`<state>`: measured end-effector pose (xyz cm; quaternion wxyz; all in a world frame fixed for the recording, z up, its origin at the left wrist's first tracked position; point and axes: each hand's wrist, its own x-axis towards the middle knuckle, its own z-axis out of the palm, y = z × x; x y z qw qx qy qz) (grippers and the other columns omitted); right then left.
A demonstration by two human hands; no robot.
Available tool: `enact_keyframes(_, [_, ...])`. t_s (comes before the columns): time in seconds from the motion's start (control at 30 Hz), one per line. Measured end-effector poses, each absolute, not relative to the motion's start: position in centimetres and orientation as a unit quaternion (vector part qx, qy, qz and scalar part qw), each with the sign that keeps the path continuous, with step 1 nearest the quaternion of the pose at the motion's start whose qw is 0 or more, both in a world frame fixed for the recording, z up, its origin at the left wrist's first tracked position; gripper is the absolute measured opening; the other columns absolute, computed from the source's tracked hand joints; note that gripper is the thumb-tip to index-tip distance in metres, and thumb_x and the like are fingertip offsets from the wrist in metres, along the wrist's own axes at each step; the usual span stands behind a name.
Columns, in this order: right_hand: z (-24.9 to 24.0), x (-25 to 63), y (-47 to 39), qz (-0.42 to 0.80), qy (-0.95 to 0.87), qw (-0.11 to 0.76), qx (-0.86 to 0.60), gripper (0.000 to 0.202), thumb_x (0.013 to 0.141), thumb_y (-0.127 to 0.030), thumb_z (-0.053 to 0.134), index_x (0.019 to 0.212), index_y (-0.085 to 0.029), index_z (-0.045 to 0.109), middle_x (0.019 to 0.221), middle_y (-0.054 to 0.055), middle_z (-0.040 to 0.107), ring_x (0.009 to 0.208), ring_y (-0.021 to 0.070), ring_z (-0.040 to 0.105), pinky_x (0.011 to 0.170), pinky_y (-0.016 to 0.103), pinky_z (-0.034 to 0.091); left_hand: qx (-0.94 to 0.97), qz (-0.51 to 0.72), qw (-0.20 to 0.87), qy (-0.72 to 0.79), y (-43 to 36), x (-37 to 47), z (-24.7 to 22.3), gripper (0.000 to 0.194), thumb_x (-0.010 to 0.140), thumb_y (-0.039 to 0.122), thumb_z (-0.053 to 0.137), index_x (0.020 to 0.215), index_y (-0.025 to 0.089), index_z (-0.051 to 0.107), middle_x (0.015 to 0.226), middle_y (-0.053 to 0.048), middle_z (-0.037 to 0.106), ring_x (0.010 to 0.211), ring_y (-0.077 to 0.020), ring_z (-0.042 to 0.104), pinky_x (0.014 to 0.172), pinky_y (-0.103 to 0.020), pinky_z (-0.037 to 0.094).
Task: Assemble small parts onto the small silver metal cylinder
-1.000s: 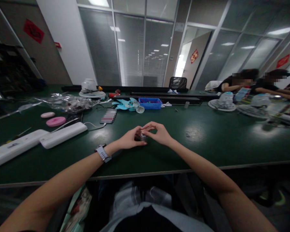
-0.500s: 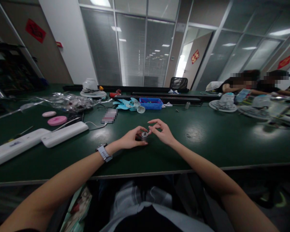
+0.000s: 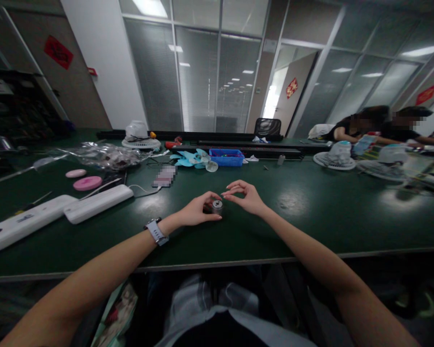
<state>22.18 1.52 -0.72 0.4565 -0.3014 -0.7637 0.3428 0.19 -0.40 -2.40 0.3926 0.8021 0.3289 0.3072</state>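
A small grey metal cylinder (image 3: 217,206) stands upright on the green table, its round top facing up with dark marks on it. My left hand (image 3: 197,210) curves around it, fingers behind and thumb in front, holding it steady. Just to the upper right of the cylinder is my right hand (image 3: 246,198). Its thumb and a fingertip are nearly pressed together, another finger raised above them. Whatever may be between those tips is too small to make out.
White power strips (image 3: 97,203), pink round pieces (image 3: 88,183) and a cabled phone (image 3: 164,176) lie left. Behind are blue fan blades (image 3: 191,158), a blue bin (image 3: 226,163) and clear plastic wrap (image 3: 108,155). Fan parts (image 3: 335,160) and two people (image 3: 361,126) are at right.
My right hand has drawn back slightly to the right, away from the cylinder's top, which now shows more fully. My left hand stays around the cylinder. The view has shifted a little.
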Motion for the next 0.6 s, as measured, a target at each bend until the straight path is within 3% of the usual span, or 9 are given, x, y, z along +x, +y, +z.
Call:
enact_keyframes(0.13, [-1.1,25.0,2.7,0.428,-0.797,0.297,-0.307,0.033,0.065,-0.036,0.076,0.082,-0.012,0.061,0.085,0.01,0.073,0.086,0.0214,0.07,0.08,0.036,0.053,0.807,0.296,0.393,0.328,-0.6,0.2,-2.0,0.054,0.07,0.034,0.073,0.115,0.019,0.048,0.103,-0.008,0.064,0.092,-0.0203,0.063,0.079,-0.036,0.048])
enact_keyframes(0.27, [-1.2,26.2,3.4,0.467,-0.806,0.199,-0.305,0.036,0.064,-0.036,0.076,0.087,-0.01,0.066,0.093,0.011,0.073,0.088,0.019,0.069,0.084,0.035,0.052,0.806,0.295,0.391,0.333,-0.5,0.1,-2.0,0.055,0.07,0.035,0.073,0.116,0.019,0.048,0.104,-0.008,0.064,0.094,-0.021,0.063,0.081,-0.036,0.048])
enact_keyframes(0.4, [-0.9,26.3,3.6,0.461,-0.822,0.173,-0.287,0.047,0.059,-0.032,0.079,0.101,-0.012,0.067,0.102,0.011,0.071,0.095,0.0186,0.067,0.088,0.034,0.05,0.808,0.297,0.39,0.327,-0.5,0.1,-2.1,0.054,0.07,0.036,0.073,0.115,0.019,0.048,0.103,-0.008,0.064,0.093,-0.0204,0.063,0.08,-0.035,0.049])
enact_keyframes(0.6, [-1.7,25.9,3.6,0.479,-0.8,0.196,-0.303,0.041,0.056,-0.032,0.081,0.09,-0.011,0.07,0.09,0.009,0.073,0.084,0.0178,0.069,0.082,0.034,0.053,0.803,0.299,0.398,0.328,-0.7,0.2,-2.0,0.051,0.069,0.034,0.073,0.112,0.019,0.05,0.102,-0.007,0.065,0.091,-0.0195,0.064,0.079,-0.034,0.049])
